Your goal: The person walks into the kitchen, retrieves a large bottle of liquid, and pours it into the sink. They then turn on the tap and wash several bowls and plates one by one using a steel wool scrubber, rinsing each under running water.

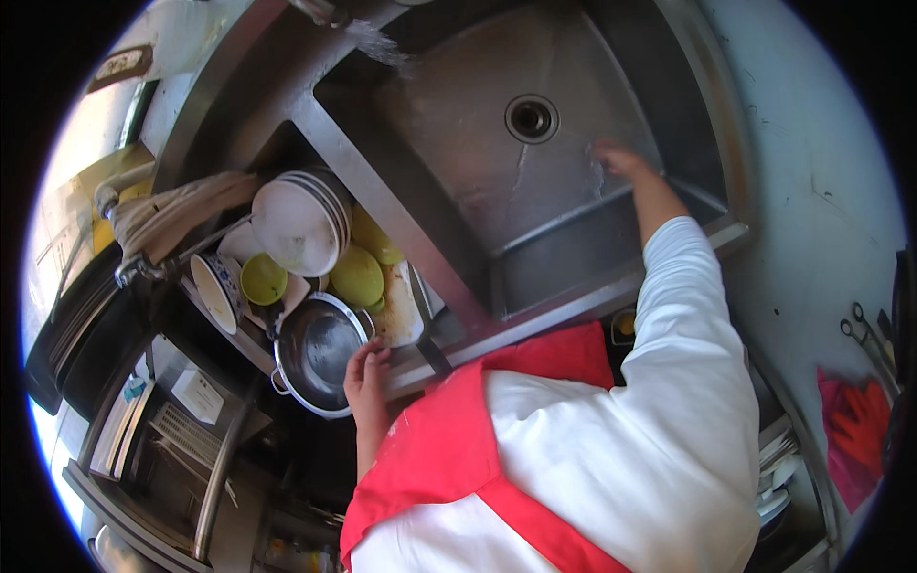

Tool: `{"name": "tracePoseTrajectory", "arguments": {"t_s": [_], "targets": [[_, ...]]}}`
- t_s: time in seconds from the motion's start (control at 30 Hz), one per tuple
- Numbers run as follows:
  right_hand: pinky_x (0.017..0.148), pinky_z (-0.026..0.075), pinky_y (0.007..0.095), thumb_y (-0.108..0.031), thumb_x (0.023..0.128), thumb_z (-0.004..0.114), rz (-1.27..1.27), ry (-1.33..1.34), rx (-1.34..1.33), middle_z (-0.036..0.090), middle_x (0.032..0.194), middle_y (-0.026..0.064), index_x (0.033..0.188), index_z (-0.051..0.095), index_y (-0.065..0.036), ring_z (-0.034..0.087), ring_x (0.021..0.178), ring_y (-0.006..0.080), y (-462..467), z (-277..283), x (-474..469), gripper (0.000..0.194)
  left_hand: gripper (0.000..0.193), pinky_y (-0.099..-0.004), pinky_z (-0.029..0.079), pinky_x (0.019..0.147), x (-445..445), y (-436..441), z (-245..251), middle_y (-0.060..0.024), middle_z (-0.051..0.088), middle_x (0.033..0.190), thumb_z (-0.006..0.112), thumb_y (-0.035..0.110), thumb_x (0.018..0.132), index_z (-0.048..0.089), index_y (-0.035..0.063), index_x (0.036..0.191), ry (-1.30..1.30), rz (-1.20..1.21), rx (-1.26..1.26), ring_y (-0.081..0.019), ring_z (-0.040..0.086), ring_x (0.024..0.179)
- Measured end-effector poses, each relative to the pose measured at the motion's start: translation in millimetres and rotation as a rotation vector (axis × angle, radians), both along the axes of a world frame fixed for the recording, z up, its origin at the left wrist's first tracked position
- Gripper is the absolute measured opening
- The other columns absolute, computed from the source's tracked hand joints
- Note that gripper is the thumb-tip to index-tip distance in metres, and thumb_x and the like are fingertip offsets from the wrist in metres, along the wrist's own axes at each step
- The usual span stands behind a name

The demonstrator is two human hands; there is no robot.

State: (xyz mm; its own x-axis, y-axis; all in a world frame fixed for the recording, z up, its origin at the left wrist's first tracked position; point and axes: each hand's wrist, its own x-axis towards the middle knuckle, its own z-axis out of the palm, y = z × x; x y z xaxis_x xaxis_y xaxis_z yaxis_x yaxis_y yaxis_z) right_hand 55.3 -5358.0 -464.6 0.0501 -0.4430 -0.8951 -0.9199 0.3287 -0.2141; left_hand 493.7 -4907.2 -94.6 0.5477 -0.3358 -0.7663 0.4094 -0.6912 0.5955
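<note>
My left hand is at the right rim of a two-handled steel pan, beside the sink's front edge. The fingers are slightly curled, and I cannot tell whether they grip the rim. Over the right-hand basin of a stainless steel sink, my right hand is blurred, with nothing visible in it. Thin wet streaks run across the basin floor near that hand. Beyond it is the round drain. Water streams from the faucet at the top.
The left compartment holds stacked white plates, green bowls, a patterned bowl and a stained white tray. A cloth hangs over a rail at left. Scissors and an orange glove are at far right.
</note>
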Motion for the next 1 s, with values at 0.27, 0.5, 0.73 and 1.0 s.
{"name": "tracePoseTrajectory", "arguments": {"t_s": [0.27, 0.5, 0.73, 1.0], "targets": [[0.095, 0.051, 0.0448, -0.053, 0.086, 0.071, 0.941, 0.231, 0.270, 0.071, 0.119, 0.0184, 0.112, 0.075, -0.006, 0.068, 0.110, 0.0340, 19.3, 157.4, 0.1, 0.055, 0.027, -0.0278, 0.051, 0.089, -11.4, 20.5, -7.5, -0.0091, 0.066, 0.128, 0.055, 0.015, 0.105, 0.062, 0.0010, 0.127, 0.016, -0.003, -0.001, -0.0164, 0.067, 0.109], [0.085, 0.055, 0.0467, -0.024, 0.081, 0.081, 1.024, 0.192, 0.221, 0.074, 0.105, 0.0199, 0.100, 0.078, -0.001, 0.071, 0.100, 0.0374, 66.4, 174.2, 72.0, 0.029, 0.027, -0.0288, 0.052, 0.088, -20.1, 29.9, -8.5, -0.0104, 0.066, 0.127, 0.054, 0.015, 0.105, 0.063, 0.0004, 0.127, -0.003, -0.016, -0.061, -0.0183, 0.067, 0.109], [0.073, 0.057, 0.0363, -0.007, 0.083, 0.071, 1.035, 0.086, 0.361, 0.073, 0.090, 0.0157, 0.087, 0.075, 0.000, 0.071, 0.084, 0.0257, 52.8, 154.4, 69.4, 0.009, 0.027, -0.0299, 0.052, 0.090, -25.0, 52.6, -1.3, -0.0100, 0.066, 0.129, 0.055, 0.016, 0.105, 0.062, 0.0013, 0.127, -0.021, 0.062, -0.040, -0.0189, 0.067, 0.111], [0.066, 0.055, 0.0223, -0.016, 0.095, 0.067, -0.351, -0.552, 0.185, 0.066, 0.081, 0.0012, 0.096, 0.066, -0.004, 0.063, 0.071, 0.0085, -17.6, 122.8, 92.1, 0.012, 0.027, -0.0284, 0.052, 0.088, -38.7, 61.7, -9.6, -0.0083, 0.066, 0.129, 0.055, 0.016, 0.105, 0.063, 0.0027, 0.127, 0.014, 0.071, -0.020, -0.0171, 0.067, 0.110]]}}
